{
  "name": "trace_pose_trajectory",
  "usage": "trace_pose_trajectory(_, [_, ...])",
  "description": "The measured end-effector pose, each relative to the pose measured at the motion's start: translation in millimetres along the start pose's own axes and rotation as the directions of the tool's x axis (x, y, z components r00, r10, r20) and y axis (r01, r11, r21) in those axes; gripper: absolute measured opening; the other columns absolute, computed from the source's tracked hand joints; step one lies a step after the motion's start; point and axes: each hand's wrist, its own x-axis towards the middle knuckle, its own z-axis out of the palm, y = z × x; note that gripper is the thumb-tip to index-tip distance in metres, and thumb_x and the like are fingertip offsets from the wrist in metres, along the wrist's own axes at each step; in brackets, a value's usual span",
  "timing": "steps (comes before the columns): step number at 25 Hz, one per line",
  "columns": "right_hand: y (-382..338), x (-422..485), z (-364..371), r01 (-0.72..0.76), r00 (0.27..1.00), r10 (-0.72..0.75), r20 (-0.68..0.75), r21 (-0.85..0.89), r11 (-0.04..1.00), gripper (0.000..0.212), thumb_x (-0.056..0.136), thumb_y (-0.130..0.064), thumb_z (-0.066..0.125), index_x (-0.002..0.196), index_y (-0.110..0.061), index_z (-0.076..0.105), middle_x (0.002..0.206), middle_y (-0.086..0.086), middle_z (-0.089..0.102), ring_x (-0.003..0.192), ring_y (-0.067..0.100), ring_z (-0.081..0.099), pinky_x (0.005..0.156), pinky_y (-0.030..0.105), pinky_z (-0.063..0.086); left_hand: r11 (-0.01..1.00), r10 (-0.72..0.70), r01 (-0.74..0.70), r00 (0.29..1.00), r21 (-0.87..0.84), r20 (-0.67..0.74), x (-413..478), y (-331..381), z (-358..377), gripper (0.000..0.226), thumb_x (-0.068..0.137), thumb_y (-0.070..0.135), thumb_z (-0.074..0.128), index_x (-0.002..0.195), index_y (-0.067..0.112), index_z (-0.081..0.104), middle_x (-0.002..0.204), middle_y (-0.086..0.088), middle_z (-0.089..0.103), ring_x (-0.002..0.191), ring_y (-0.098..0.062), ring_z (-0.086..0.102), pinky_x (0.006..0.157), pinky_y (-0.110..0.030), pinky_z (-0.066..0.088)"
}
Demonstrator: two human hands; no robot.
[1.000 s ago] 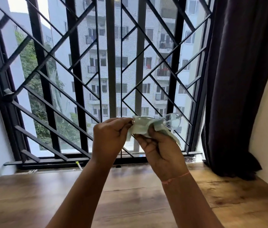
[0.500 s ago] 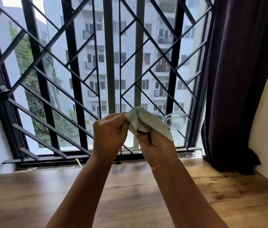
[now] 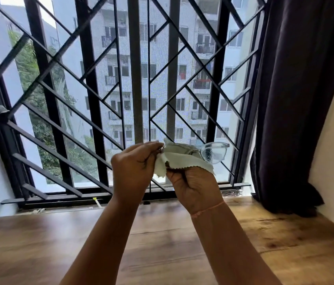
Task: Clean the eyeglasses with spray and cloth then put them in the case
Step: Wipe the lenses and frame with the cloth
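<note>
I hold clear-framed eyeglasses (image 3: 214,152) up in front of the window, lenses facing away. My left hand (image 3: 133,169) pinches the left end of the frame. My right hand (image 3: 192,188) grips a pale green cloth (image 3: 180,161) that wraps the left lens. The right lens sticks out bare to the right and carries small droplets. Neither a spray bottle nor a case is in view.
A black metal window grille (image 3: 135,79) fills the background, with apartment blocks beyond. A dark curtain (image 3: 297,99) hangs at the right against a pale wall. Below my arms lies a wooden surface (image 3: 38,249), and small bits of debris sit on the sill (image 3: 96,201).
The cloth has shifted over the left lens as my right hand rubbed it, first bunching up, then spreading flat. Both hands stay at about the same height.
</note>
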Motion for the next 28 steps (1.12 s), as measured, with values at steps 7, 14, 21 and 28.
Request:
trace_pose_trajectory(7, [0,12,13,0.026,0.999,-0.022,-0.044,0.088,0.996,0.006,0.083,-0.007,0.056,0.08,-0.003,0.06,0.069,0.012,0.067,0.058,0.022,0.064,0.057,0.037,0.056,0.999,0.009,-0.008,1.0,0.041,-0.028,7,1,1,0.016,0.07,-0.007,0.063,0.08,0.0,0.074,0.075,-0.01,0.072,0.086,-0.009,0.061,0.075,0.002,0.042])
trace_pose_trajectory(14, [-2,7,7,-0.054,0.997,0.053,0.059,0.006,0.999,0.021,0.066,0.006,0.055,0.075,-0.003,0.073,0.075,0.011,0.072,0.072,0.023,0.069,0.07,0.032,0.056,0.999,-0.034,0.037,0.996,0.04,-0.078,12,-7,-3,0.016,0.072,-0.005,0.066,0.083,0.002,0.074,0.078,-0.009,0.072,0.085,0.003,0.058,0.076,0.002,0.041])
trace_pose_trajectory(21, [10,11,12,0.042,0.999,-0.043,0.019,0.071,0.997,0.009,0.046,-0.008,0.07,0.054,-0.012,0.07,0.058,0.006,0.069,0.057,0.016,0.066,0.056,0.028,0.056,0.999,-0.028,0.03,0.999,0.045,-0.035,-3,-6,2,0.012,0.074,0.002,0.066,0.083,0.003,0.074,0.078,-0.01,0.073,0.085,-0.008,0.063,0.072,-0.004,0.045])
trace_pose_trajectory(28, [-10,11,9,-0.07,0.997,0.064,0.052,0.11,0.992,0.015,0.069,0.001,0.054,0.069,-0.002,0.069,0.069,0.014,0.071,0.062,0.023,0.069,0.059,0.034,0.057,0.998,-0.033,0.037,0.996,0.05,-0.083,9,-7,-3,0.018,0.071,-0.009,0.069,0.084,0.002,0.074,0.078,-0.01,0.073,0.083,-0.007,0.063,0.075,-0.003,0.046])
